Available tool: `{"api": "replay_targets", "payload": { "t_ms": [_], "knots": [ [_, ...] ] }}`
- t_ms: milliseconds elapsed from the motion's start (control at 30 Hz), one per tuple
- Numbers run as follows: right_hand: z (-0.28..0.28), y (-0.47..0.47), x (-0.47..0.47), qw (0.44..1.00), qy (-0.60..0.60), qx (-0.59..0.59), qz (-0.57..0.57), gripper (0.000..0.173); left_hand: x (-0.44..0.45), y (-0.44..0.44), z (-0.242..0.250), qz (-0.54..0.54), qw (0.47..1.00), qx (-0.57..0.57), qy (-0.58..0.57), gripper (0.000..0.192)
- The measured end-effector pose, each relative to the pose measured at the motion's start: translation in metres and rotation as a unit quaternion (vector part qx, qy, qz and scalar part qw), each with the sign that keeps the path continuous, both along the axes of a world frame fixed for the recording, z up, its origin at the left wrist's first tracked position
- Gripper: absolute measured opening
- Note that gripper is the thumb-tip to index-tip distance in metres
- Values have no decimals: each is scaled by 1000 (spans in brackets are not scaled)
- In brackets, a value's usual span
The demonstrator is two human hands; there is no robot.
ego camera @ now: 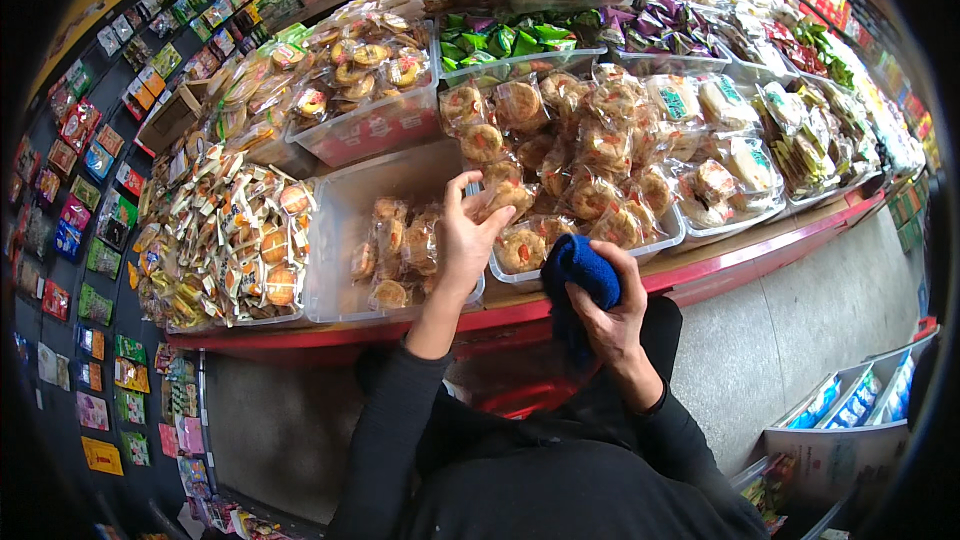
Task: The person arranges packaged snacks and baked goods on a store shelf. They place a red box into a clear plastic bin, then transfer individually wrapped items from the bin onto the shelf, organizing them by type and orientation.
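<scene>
My left hand holds a wrapped round pastry between thumb and fingers, over the border of two plastic bins. In my right hand is a bunched blue cloth, close to the front rim of the right-hand bin. Many wrapped round pastries with red marks are heaped in that bin. The clear plastic bin on the left holds a smaller group of wrapped pastries, gathered toward its front right, and its grey bottom shows at the left.
Left of the bins lies a heap of wrapped biscuits. Behind stand bins of green packets and purple packets. A red edge runs along the display's front. Hanging snack packets line the left; a divided rack stands lower right.
</scene>
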State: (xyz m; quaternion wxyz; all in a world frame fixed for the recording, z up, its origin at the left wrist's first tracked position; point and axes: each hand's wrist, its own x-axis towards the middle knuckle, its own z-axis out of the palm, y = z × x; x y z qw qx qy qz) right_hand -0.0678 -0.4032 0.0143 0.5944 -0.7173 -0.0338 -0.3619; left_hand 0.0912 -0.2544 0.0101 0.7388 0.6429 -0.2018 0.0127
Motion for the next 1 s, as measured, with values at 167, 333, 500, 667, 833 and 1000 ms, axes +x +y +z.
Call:
{"api": "replay_targets", "payload": {
  "t_ms": [167, 333, 500, 667, 833, 1000],
  "knots": [
    [28, 31, 23, 946, -14, -318, -59, 54, -51, 2, -21, -101, 970, -159, 156, 25],
    [10, 25, 54, 989, -52, -107, -92, 41, -95, -7, -5, 42, 995, -57, 72, 18],
    [37, 13, 60, 983, 81, 118, 116, 50, -91, 2, -21, 40, 934, -285, 212, 18],
    [21, 26, 32, 992, 109, -2, 71, 52, -75, 30, 8, 131, 936, -273, 180, 23],
    [-2, 6, 11, 977, 122, 164, 58, 47, -7, 128, 10, 240, 968, -66, 40, 30],
    [-7, -8, 5, 973, 127, 185, 46, 48, 3, 80, 16, 188, 922, 254, -224, 57]
  ]
}}
